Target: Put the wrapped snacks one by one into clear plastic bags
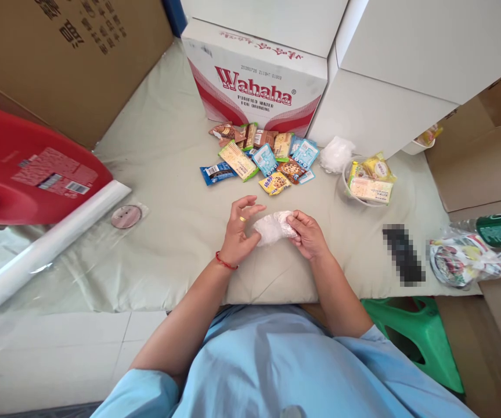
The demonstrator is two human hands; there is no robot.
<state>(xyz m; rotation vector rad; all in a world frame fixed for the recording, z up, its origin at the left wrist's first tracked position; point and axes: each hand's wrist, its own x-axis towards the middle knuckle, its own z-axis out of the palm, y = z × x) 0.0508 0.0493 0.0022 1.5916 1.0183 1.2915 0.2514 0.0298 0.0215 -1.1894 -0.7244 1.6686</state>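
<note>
A bundle wrapped in crinkled clear plastic film (271,227) is held just above the cloth in front of me; what lies inside cannot be made out. My right hand (309,233) pinches its right end between thumb and fingers. At the other end is my left hand (240,231), wearing a ring and a red cord bracelet. Its thumb touches the film, while the fingers are raised and spread apart from it. Beyond both hands lies a pile of small packaged snacks (267,155), with a yellow cookie packet (275,183) closest.
A clear bowl (345,188) of snacks stands to the right, beside crumpled clear plastic (337,154). A Wahaha water carton (259,87) stands behind the pile. At left are a red jug (28,168), a plastic film roll (54,244) and a round packet (126,216). A pixelated dark object (404,255) lies right.
</note>
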